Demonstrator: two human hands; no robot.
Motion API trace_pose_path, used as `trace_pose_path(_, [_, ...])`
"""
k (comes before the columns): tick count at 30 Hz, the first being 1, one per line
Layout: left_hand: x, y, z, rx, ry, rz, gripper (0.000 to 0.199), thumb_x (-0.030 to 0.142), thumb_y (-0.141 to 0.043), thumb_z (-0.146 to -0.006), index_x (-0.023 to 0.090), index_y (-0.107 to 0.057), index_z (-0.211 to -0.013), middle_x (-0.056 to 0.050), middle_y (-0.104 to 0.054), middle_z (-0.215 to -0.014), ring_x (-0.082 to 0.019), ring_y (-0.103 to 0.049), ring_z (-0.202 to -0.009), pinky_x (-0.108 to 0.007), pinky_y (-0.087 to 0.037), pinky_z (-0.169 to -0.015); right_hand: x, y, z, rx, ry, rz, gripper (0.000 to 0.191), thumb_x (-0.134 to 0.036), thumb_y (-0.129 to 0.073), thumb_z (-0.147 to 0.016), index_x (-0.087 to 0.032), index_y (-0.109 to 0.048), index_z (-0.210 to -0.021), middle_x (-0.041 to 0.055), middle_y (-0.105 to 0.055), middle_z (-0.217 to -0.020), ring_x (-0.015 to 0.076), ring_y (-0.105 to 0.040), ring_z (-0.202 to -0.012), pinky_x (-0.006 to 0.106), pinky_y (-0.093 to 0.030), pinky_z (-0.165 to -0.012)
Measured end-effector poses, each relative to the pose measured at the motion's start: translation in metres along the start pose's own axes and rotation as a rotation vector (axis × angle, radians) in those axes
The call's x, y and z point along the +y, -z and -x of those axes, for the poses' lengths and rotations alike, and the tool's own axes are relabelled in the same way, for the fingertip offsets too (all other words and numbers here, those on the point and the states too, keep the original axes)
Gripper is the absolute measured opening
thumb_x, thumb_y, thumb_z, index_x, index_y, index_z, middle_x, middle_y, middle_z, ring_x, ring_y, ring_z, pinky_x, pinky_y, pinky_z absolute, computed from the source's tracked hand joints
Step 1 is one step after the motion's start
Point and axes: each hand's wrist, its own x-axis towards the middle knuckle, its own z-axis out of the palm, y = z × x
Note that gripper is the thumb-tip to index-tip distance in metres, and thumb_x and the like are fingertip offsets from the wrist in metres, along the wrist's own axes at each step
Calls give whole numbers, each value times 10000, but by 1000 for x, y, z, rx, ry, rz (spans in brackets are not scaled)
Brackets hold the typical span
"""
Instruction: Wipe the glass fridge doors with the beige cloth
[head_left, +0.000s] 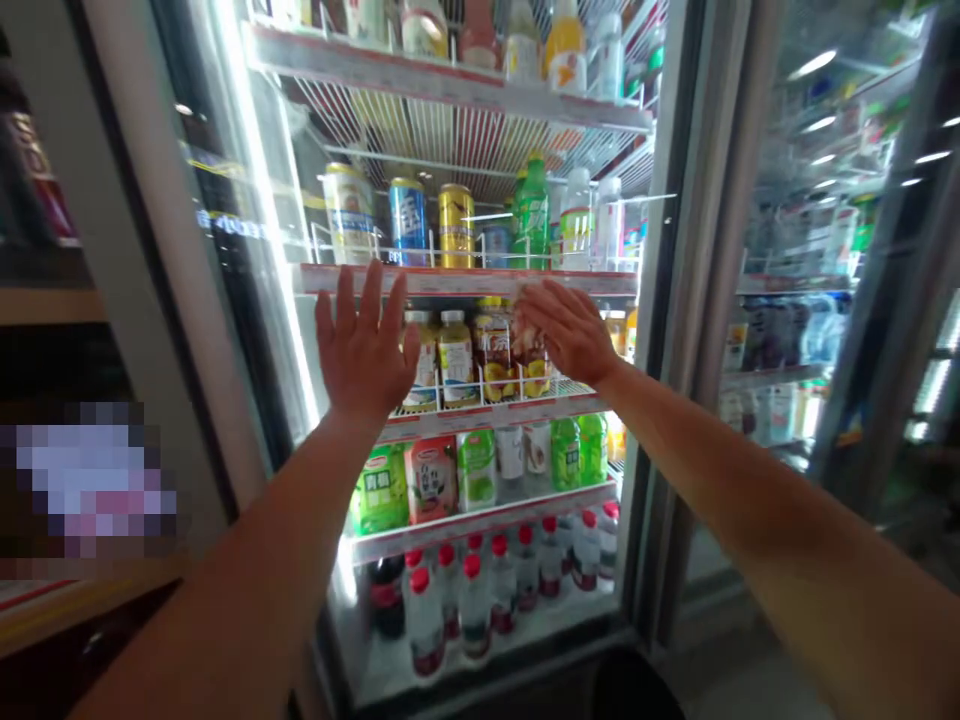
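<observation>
I have the left hand [365, 350] raised open, fingers spread, before the beverage cooler's shelf rail [465, 282]. My right hand [574, 330] keeps its fingers together, apparently over a pale crumpled cloth [527, 312], near the rail's right half, before yellow-lidded jars [495, 352]. Blur hides whether either touches the rail.

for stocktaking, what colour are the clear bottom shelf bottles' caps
The caps are red, best in head view.
</observation>
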Motion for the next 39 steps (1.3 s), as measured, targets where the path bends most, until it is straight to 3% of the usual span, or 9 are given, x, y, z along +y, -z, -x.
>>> trace_pose_path(5, [-2, -3, 8, 5, 9, -15, 607, 389, -488, -979, 280, -398, -1568, 86, -201, -1680, -315, -86, -1577, -574, 0, -1317, 31, -12, -12, 437, -466, 63, 677, -140, -240, -997, -285, -153, -1653, 60, -393, -1625, 357, -337, -1511, 689, -292, -1205])
trace_pose_path(11, [-1, -3, 12, 16, 31, -19, 649, 332, -549, -937, 337, -398, -1568, 68, -238, -1672, -278, -103, -1579, -545, -19, -1324, 13, 4, 2, 35, 153, 26, 676, -221, -381, -1021, -374, -159, -1641, -32, -435, -1606, 259, -355, -1515, 511, -381, -1216])
trace_pose_path(13, [0, -2, 13, 17, 30, -28, 641, 316, -541, -937, 321, -408, -1564, 34, -263, -1670, -283, -111, -1578, -557, -31, -1317, 28, 6, 3, 72, 64, 65, 667, -209, -372, -1012, -366, -198, -1636, -27, -442, -1601, 272, -365, -1508, 549, -375, -1210])
trace_pose_path(16, [1, -1, 13, 14, 29, -41, 619, 298, -526, -940, 290, -429, -1552, -4, -293, -1664, -290, -127, -1575, -554, -50, -1310, 51, -2, 1, 344, -407, 121, 670, -160, -289, -980, -282, -245, -1637, 42, -399, -1624, 329, -354, -1505, 660, -325, -1201])
trace_pose_path(18, [1, -1, 13, 7, 19, -69, 618, 286, -518, -937, 269, -432, -1549, -19, -300, -1662, -290, -134, -1575, -557, -63, -1306, 51, -5, 0, 419, -546, 99, 658, -165, -277, -968, -228, -300, -1622, 72, -385, -1630, 344, -344, -1507, 674, -299, -1210])
trace_pose_path(23, [0, -2, 14, 9, 4, -139, 614, 252, -489, -942, 257, -427, -1552, -25, -294, -1664, -285, -141, -1575, -553, -89, -1302, 26, 10, -7, -4, -25, -48, 575, -256, -394, -984, -316, -433, -1555, -29, -444, -1602, 278, -341, -1522, 541, -314, -1247])
trace_pose_path(29, [2, -3, 14, 17, 16, -112, 609, 232, -493, -931, 258, -445, -1537, -31, -318, -1655, -307, -164, -1569, -579, -101, -1293, 29, 7, -25, 322, -506, 72, 623, -199, -297, -979, -272, -364, -1594, 36, -401, -1625, 341, -282, -1542, 684, -255, -1223])
trace_pose_path(35, [4, -2, 14, -2, 31, -115, 627, 213, -491, -920, 239, -437, -1544, -40, -315, -1658, -300, -140, -1574, -571, -93, -1296, -5, 1, -34, -42, 16, -160, 560, -297, -388, -997, -319, -433, -1555, -34, -448, -1599, 290, -324, -1529, 571, -279, -1258])
trace_pose_path(39, [3, -3, 14, -3, 21, -147, 645, 199, -488, -914, 245, -426, -1555, -27, -308, -1661, -289, -129, -1577, -562, -88, -1299, 2, -13, -56, 324, -379, -135, 551, -326, -327, -1024, -328, -405, -1569, -41, -456, -1590, 316, -230, -1554, 627, -192, -1262])
